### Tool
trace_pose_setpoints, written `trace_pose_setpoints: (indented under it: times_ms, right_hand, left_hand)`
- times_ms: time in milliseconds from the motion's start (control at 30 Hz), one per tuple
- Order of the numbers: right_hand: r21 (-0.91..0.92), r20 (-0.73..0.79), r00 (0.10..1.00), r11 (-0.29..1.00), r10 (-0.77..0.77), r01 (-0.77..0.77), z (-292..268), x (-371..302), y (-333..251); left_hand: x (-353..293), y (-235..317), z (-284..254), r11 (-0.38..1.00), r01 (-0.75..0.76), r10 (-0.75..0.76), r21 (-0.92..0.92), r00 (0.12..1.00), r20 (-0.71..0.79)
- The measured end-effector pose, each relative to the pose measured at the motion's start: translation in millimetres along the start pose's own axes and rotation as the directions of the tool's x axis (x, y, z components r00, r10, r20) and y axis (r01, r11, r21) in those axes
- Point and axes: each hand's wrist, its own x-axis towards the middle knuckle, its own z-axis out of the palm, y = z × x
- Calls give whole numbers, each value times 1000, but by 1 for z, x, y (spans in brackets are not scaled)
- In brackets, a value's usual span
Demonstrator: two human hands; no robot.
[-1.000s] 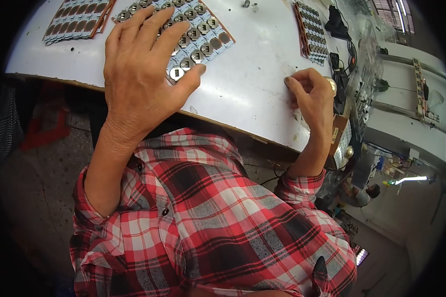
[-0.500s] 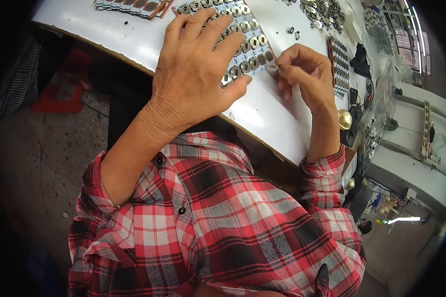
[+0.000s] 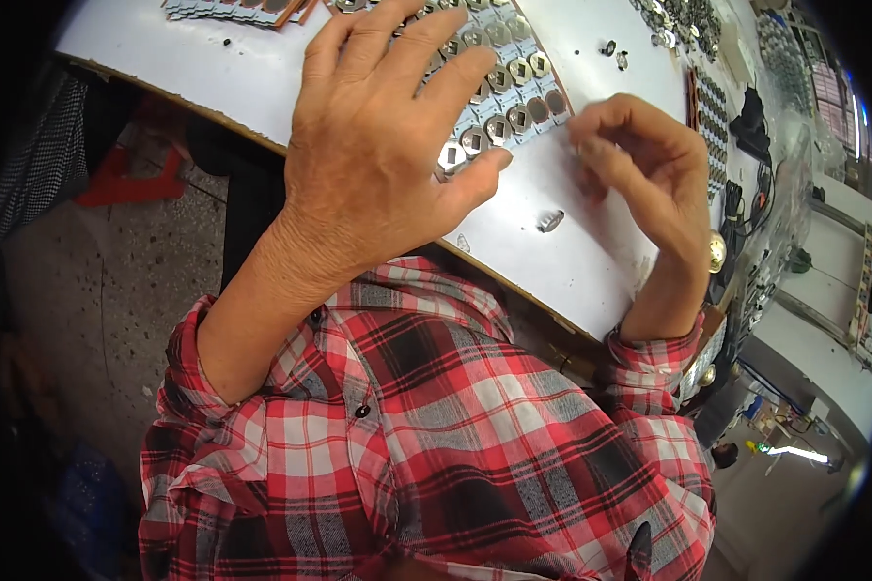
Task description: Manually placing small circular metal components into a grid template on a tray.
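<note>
My left hand [image 3: 373, 145] lies with fingers spread over a panel of small circuit boards [image 3: 528, 126], partly hiding it. Most of the panel's round spots carry shiny metal battery holders [image 3: 497, 129]; two near its right corner show bare dark discs [image 3: 555, 101]. Just right of that corner is my right hand [image 3: 649, 160], its fingers curled and slightly blurred, thumb and forefinger a little apart with nothing visible between them. Below it, apart from the hand, a small metal clip-like piece [image 3: 550, 221] is on the white table [image 3: 513, 198].
A stack of similar panels [image 3: 237, 10] lies at the far left. Loose metal parts are heaped [image 3: 683, 27] at the far right, with a few strays [image 3: 622, 60] nearer. Another filled panel [image 3: 709, 126], black cables [image 3: 733, 205] and a round gold-coloured object [image 3: 716, 252] line the right side.
My right hand has moved right, away from the panel's corner. The small metal piece at its fingertips is now on the table below. The left hand stays spread over the panel.
</note>
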Motion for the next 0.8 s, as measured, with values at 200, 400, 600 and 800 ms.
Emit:
trace_pose_setpoints:
  times_ms: [200,400,600,800]
  right_hand:
    - [-334,492,869,932,45,141,-16,-6,-22]
    - [-391,516,856,879,-35,272,-5,-4,-13]
    - [-85,234,960,987,155,-138,5,-8,-13]
    - [34,38,996,997,-76,75,12,6,7]
  left_hand:
    - [-14,-24,25,972,-147,89,-186,954,-288]
    - [-17,-28,30,956,-208,117,-209,919,-378]
    - [3,-2,2,995,-102,100,-20,991,-89]
    - [12,35,-48,941,227,-325,249,809,490]
